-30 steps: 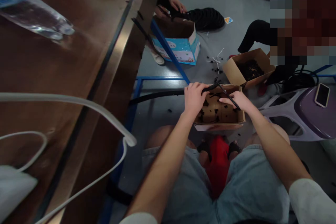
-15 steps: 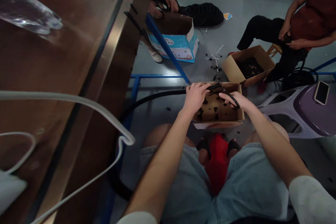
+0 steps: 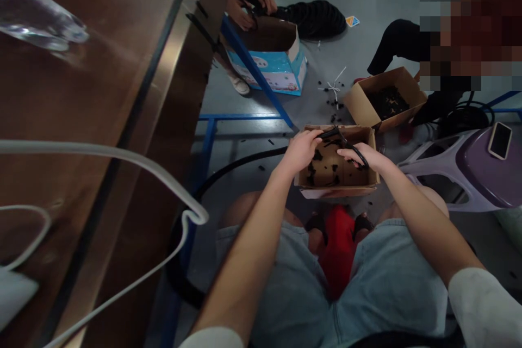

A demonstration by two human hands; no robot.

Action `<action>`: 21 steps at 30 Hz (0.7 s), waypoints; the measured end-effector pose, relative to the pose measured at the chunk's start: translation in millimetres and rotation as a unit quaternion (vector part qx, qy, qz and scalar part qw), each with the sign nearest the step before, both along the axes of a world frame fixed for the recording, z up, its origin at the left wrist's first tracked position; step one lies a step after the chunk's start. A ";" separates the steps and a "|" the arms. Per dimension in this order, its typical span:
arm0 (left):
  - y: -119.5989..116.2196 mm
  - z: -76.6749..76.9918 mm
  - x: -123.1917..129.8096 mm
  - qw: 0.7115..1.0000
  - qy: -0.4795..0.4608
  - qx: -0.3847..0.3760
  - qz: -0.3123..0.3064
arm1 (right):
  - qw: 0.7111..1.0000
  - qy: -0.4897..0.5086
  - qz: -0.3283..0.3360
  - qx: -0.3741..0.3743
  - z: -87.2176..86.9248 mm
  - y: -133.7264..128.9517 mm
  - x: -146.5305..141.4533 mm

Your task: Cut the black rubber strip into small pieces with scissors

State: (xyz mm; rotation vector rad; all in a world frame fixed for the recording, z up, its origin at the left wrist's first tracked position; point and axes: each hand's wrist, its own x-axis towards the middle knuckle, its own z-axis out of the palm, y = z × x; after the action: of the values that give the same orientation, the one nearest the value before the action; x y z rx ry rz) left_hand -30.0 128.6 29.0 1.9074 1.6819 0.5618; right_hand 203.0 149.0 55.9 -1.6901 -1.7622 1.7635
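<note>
My left hand (image 3: 302, 149) is closed around a black rubber strip or hose (image 3: 240, 162), close to its end. That strip curves away to the left and down past the table edge. In my right hand (image 3: 359, 156) is a pair of black-handled scissors (image 3: 361, 155), my fingers wrapped round the handles. The blades point up and left, near the strip's end; whether they touch it I cannot tell. Below both hands stands an open cardboard box (image 3: 354, 175), with small black cut pieces (image 3: 335, 167) scattered on its bottom.
At the left is a brown table (image 3: 101, 92) with a plastic bottle (image 3: 41, 16) and white cable (image 3: 122, 152). A blue-white box (image 3: 277, 73) stands by one person's hands (image 3: 255, 8). Another box (image 3: 385, 100) is near a seated person. A phone (image 3: 499, 140) rests on a purple stool (image 3: 473, 166).
My left hand and the strip have shifted slightly left and down. The scissors have moved a little left with my right hand. The camera view has also shifted slightly.
</note>
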 end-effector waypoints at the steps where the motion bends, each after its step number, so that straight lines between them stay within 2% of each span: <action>1: 0.3 0.2 -0.3 1.000 -0.001 -0.001 0.001 | 1.000 -0.021 0.000 0.006 0.0 0.7 0.3; 4: 0.5 2.7 -0.1 1.000 -0.017 0.001 0.001 | 0.999 -0.041 -0.002 0.015 -0.6 2.1 0.4; 7: -0.7 6.1 0.5 0.999 -0.043 -0.002 -0.001 | 1.000 -0.003 0.007 0.015 -2.0 2.0 0.5; 12: -2.6 7.0 0.5 0.995 -0.081 -0.052 -0.009 | 1.000 0.023 -0.004 -0.016 0.8 1.7 0.8; 16: -1.0 6.5 0.8 0.988 -0.134 -0.075 0.012 | 1.000 0.009 -0.004 -0.004 5.1 0.5 -1.9; 21: -0.3 7.8 2.9 0.971 -0.203 -0.122 0.025 | 0.999 0.035 -0.005 0.008 1.0 -0.2 -2.8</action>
State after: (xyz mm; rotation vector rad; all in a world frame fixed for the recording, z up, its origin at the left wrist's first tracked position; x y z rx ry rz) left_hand -27.1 128.3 36.7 1.4635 1.4582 0.6774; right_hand 200.2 148.8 56.9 -1.6087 -1.7304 1.7758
